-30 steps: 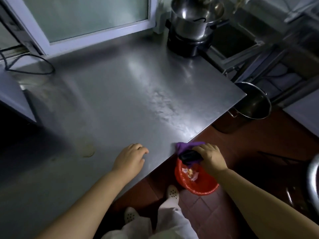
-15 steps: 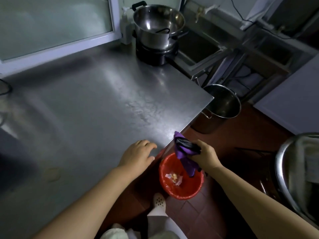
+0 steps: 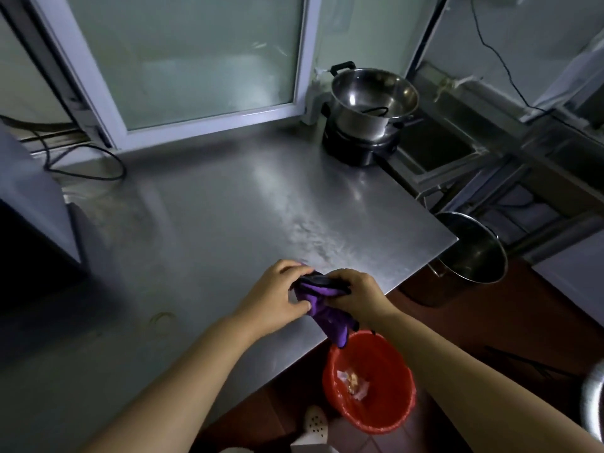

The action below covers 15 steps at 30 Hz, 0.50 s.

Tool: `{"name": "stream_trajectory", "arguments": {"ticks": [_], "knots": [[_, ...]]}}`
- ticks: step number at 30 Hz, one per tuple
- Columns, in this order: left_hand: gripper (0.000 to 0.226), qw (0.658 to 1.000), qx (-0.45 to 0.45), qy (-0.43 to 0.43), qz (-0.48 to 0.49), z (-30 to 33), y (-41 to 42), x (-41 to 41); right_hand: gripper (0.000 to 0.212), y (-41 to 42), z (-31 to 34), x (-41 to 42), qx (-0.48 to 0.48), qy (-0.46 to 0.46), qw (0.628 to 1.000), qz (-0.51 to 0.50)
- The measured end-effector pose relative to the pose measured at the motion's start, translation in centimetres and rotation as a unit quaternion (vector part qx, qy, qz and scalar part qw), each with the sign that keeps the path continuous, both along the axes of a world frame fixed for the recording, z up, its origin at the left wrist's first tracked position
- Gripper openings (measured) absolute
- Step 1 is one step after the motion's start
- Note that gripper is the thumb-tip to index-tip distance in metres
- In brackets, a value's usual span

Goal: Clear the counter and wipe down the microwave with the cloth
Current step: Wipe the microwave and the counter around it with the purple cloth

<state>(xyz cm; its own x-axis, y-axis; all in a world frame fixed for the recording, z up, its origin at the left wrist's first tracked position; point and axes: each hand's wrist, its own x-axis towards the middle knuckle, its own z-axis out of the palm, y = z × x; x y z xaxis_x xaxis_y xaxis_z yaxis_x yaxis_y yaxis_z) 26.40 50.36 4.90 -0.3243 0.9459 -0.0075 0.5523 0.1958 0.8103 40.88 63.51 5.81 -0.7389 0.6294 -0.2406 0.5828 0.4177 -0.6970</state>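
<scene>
Cloth (image 3: 322, 300), purple with a dark trim, is bunched between both hands above the near right edge of the stainless steel counter (image 3: 212, 223), its tail hanging down over the rim toward a red bucket (image 3: 369, 416) on the floor. The left hand (image 3: 276, 297) pinches one end and the right hand (image 3: 358, 294) curls round the other, the two close together with only the fabric between them. The step appears to be gathering or refolding the cloth into a pad; a flat, tidy fold held in one hand would likely wipe better than a loose wad, and shaking it out over the bucket, which holds scraps, would keep crumbs off the steel.

Open steel stretches far and left of the hands. A steel pot (image 3: 372, 103) on a black cooker base (image 3: 356, 148) stands at the far right corner, beside a white-framed window (image 3: 196, 67). A black cable (image 3: 88, 165) loops at the far left, next to a pale, dark-fronted appliance (image 3: 36, 204), probably the microwave, cut off by the frame. The right edge drops to a large steel stockpot (image 3: 474, 250) on the floor.
</scene>
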Motion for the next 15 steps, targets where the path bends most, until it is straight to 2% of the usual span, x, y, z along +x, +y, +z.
{"name": "stream_trajectory", "arguments": {"ticks": [2, 6, 10, 15], "knots": [[0.049, 0.999, -0.014, -0.04, 0.031, -0.5, -1.3, -0.9, 0.036, -0.5, -0.3, -1.3, 0.003, -0.023, 0.999, 0.032], [0.038, 0.995, -0.064, 0.037, 0.071, -2.5, -3.1, -1.9, 0.033, -1.4, -1.3, -3.7, 0.009, -0.05, 0.996, 0.072], [0.02, 0.987, -0.085, 0.071, 0.116, -4.2, -4.0, -2.3, 0.03, -2.0, -2.1, -5.6, 0.052, -0.111, 0.985, 0.122], [0.019, 0.983, -0.079, 0.081, 0.143, -3.0, -3.3, -3.9, 0.033, -1.4, -0.5, -7.2, 0.102, -0.086, 0.983, 0.128]]}}
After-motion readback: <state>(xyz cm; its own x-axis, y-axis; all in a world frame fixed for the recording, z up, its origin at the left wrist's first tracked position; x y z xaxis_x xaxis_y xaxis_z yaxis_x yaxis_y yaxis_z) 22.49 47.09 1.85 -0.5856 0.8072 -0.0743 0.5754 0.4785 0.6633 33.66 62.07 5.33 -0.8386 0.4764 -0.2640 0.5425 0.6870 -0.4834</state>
